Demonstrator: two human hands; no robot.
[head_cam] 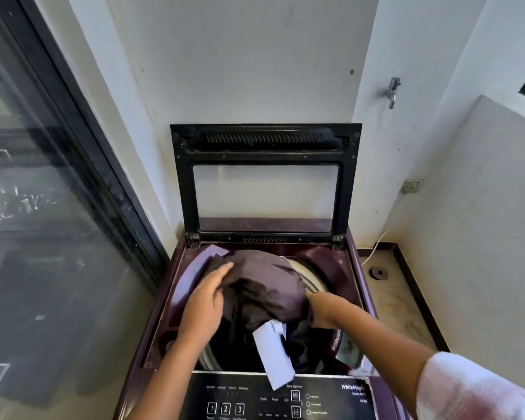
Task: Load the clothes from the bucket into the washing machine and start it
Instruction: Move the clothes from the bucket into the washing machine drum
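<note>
brown garment (264, 286) over the drum (314, 281), left hand (206, 301) flat on it, right hand (323, 310) fingers clutching it

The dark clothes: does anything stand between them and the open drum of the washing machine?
Nothing visible does. The lid stands raised; the left hand presses and the right hand grips the dark clothes over the drum.
</note>
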